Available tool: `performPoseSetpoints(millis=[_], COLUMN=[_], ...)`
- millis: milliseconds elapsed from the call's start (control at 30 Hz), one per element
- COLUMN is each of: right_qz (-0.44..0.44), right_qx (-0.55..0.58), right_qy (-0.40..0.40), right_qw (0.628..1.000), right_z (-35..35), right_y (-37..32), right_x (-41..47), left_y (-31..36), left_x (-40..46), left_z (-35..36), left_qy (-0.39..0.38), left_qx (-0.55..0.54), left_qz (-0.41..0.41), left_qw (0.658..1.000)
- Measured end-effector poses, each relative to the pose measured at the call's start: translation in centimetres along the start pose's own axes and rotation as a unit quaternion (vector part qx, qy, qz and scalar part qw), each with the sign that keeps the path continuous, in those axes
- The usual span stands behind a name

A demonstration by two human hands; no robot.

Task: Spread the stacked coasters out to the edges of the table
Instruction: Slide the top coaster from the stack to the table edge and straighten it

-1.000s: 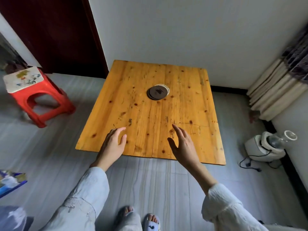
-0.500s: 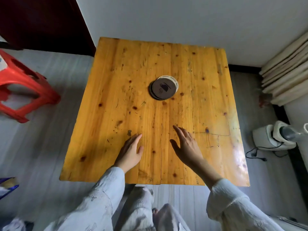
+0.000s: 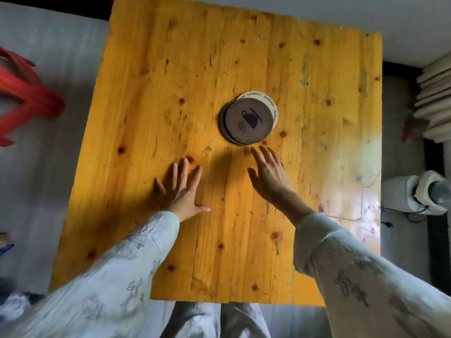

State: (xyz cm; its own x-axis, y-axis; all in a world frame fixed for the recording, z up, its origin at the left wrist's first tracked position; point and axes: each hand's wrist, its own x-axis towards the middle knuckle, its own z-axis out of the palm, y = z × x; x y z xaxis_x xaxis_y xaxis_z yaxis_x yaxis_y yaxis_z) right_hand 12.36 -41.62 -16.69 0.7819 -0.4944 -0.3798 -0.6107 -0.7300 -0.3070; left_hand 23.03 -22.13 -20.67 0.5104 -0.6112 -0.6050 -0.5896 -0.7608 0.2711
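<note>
A stack of round coasters (image 3: 249,120) lies near the middle of the yellow wooden table (image 3: 151,98). The top one is dark brown with a cup drawing; a cream one with lettering pokes out behind it at the upper right. My right hand (image 3: 268,174) is over the table just in front of the stack, fingers spread, fingertips a short way from its near edge and not touching it. My left hand (image 3: 180,189) is flat over the wood to the left, fingers apart, holding nothing.
A red plastic stool (image 3: 26,98) stands on the grey floor left of the table. On the right are folded curtains (image 3: 434,98) and a white appliance (image 3: 415,193) with a cord. A white wall runs behind the table's far edge.
The view has closed in over the table. Both hands have moved forward from the near edge toward the stack, the right one reaching almost to the coasters.
</note>
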Motion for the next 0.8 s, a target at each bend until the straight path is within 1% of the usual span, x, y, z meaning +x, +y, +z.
performPoseSetpoints(millis=[133,267,433,633,800], right_qz=[-0.023,-0.038,-0.057,-0.100,-0.127], right_qx=[-0.037,-0.085,-0.121,-0.162,-0.174], right_qy=[0.008,0.001,0.010,-0.023,-0.029], right_qw=[0.999,0.996,0.991,0.981,0.976], right_z=[-0.6,-0.9,-0.5,-1.0,-2.3], right_y=[0.4,0.4,0.8,1.5,1.9], right_x=[4.9,7.4,7.6,7.4,7.3], left_y=[-0.6,-0.2,0.1,0.3,0.8], left_x=[0.7,0.7,0.3,0.2,0.1], left_z=[1.1,1.0,0.6,0.4,0.1], left_qy=[-0.001,0.000,-0.011,-0.016,-0.014], left_qx=[0.052,0.060,0.065,0.069,0.071], left_qz=[-0.011,-0.013,-0.018,-0.023,-0.033], left_qw=[0.999,0.998,0.998,0.997,0.997])
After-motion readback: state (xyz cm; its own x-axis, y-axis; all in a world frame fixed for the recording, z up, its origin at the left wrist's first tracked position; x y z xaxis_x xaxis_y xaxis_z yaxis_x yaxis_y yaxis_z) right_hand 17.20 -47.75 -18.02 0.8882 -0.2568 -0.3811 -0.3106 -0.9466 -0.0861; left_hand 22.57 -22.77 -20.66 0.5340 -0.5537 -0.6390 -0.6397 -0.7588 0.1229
